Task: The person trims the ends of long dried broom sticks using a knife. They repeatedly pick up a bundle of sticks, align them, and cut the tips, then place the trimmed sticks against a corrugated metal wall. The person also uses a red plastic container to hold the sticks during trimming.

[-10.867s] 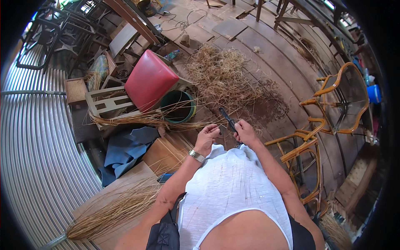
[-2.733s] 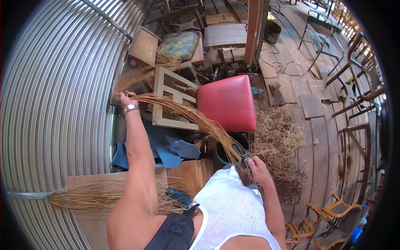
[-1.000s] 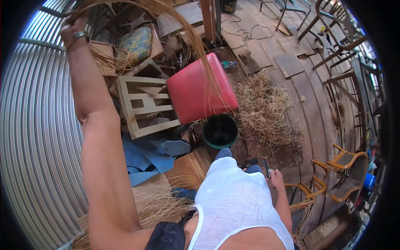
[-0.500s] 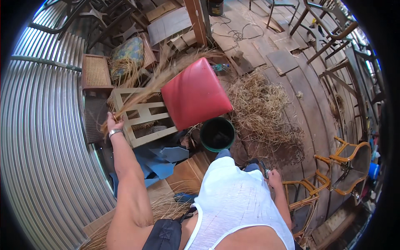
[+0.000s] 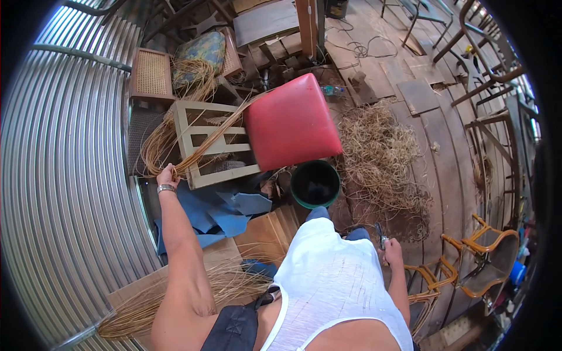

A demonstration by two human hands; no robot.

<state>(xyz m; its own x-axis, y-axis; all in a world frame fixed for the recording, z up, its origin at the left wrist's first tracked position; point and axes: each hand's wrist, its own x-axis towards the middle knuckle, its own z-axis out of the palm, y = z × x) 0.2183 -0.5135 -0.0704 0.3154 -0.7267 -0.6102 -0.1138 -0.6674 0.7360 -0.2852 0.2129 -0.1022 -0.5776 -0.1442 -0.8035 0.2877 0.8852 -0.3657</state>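
Observation:
My left hand (image 5: 168, 175) is closed round a coiled bundle of long tan cane strips (image 5: 157, 140), beside the pale wooden chair back (image 5: 180, 124). Some of the strips run across the slats to the red padded seat (image 5: 293, 126). Down by my right knee, my right hand (image 5: 393, 253) grips a small metal hand tool (image 5: 382, 237) with a dark end pointing away from me; its exact kind is too small to tell. A dark green bucket (image 5: 316, 203) with dark contents stands between the red seat and my foot.
A tangled heap of cane shavings (image 5: 380, 158) covers the floorboards right of the bucket. Blue sheet material (image 5: 211, 213) lies under my left arm, with more cane strips (image 5: 134, 301) nearby. A corrugated metal wall (image 5: 70, 193) bounds the left; rattan chairs (image 5: 489, 240) stand right.
The strips in my left hand were swept outward in a blurred fan and now hang in a loop over the chair back. My view has shifted slightly; my right hand still holds the tool.

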